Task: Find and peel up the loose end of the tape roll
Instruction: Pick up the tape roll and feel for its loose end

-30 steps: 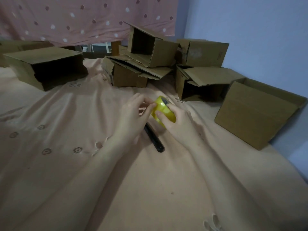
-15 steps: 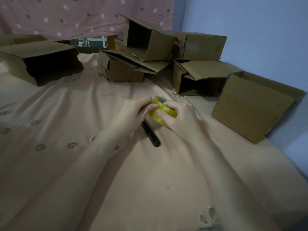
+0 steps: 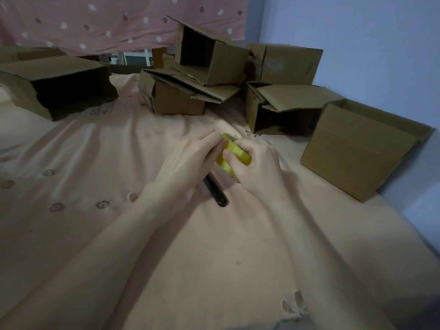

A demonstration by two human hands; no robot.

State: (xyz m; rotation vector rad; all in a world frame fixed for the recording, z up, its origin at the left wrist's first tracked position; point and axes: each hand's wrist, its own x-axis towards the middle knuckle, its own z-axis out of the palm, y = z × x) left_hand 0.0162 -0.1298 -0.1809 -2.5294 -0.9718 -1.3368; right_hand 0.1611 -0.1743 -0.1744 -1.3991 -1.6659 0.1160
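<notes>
Tape roll [image 3: 234,153] gripped by right hand [image 3: 259,167]; left hand [image 3: 190,160] fingers pinching its edge.

The tape roll [image 3: 234,153] between my hands is yellow plastic, smooth with a slight sheen. Under my wrists the bed sheet [image 3: 100,148] is soft matt peach cloth with stitched flowers. The boxes [image 3: 357,148] across the top of the frame are matt brown cardboard. The black pen [image 3: 217,194] looks smooth and faintly glossy.
</notes>
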